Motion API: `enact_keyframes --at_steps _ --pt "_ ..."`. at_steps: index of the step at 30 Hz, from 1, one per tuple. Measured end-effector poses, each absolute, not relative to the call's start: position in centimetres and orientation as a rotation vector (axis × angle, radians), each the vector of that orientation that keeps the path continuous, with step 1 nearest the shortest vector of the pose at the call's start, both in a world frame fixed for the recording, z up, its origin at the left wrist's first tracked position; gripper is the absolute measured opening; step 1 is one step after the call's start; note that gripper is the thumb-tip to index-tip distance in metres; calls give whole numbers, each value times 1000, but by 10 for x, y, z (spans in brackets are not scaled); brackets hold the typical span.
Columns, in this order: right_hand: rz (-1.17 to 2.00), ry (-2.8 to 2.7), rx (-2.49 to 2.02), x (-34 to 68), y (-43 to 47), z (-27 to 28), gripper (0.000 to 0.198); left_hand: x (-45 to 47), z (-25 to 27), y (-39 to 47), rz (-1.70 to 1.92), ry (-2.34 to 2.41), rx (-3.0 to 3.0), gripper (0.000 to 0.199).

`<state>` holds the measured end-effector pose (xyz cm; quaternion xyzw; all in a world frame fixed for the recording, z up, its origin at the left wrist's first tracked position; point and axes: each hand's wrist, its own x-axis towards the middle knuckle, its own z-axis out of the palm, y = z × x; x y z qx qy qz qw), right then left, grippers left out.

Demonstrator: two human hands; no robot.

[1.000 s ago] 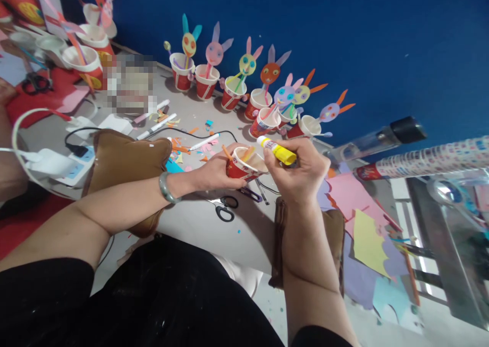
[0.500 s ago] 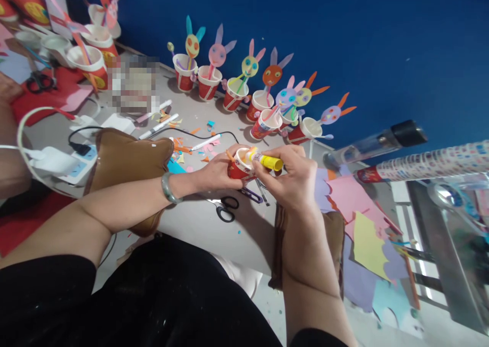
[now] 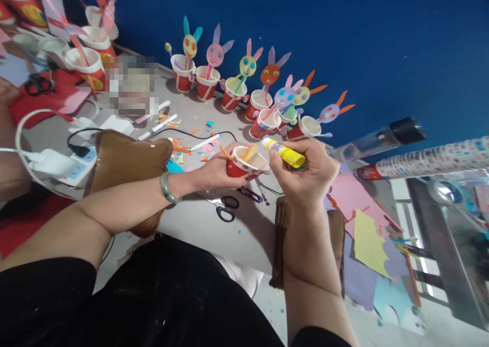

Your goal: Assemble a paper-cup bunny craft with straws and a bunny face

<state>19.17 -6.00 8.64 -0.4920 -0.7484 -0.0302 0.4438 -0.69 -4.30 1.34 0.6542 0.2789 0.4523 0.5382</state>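
Observation:
My left hand (image 3: 216, 172) is wrapped round a red paper cup (image 3: 244, 170), which is tilted with its white mouth towards me. Orange and yellow strips (image 3: 249, 153) show at the cup's rim and inside it. In my right hand (image 3: 311, 171) is a yellow glue stick (image 3: 284, 153), its white end pointing left, just beyond the cup's right rim and apart from it. Below the cup, black-handled scissors (image 3: 226, 209) and a purple-handled cutter (image 3: 250, 194) lie on the table. A row of red cups (image 3: 208, 87) with paper rabbit heads stands behind.
Brown cushions (image 3: 126, 158) lie under both forearms. A power strip (image 3: 82, 166) with cables is at the left. White pens (image 3: 206, 142) and paper scraps lie mid-table. At the right are a long stack of cups (image 3: 424, 158) and coloured paper sheets (image 3: 367, 240). Another person's arm (image 3: 11, 133) shows at far left.
My right hand has moved right with the glue stick, out of the cup's mouth. The cup has turned a little, so more of its inside and the yellow strip show.

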Motion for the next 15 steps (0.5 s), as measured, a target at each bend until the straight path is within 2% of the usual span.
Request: enact_keyframes --at_steps 6,10,15 --pt "80 -2034 -1187 189 -64 89 12 -6 12 -40 1083 698 1545 53" --pt "-5 -2032 -1182 188 -58 83 10 -7 14 -42 1066 679 1517 60" --pt "-83 -1937 -1168 189 -57 82 11 -10 21 -40 1020 672 1469 54"
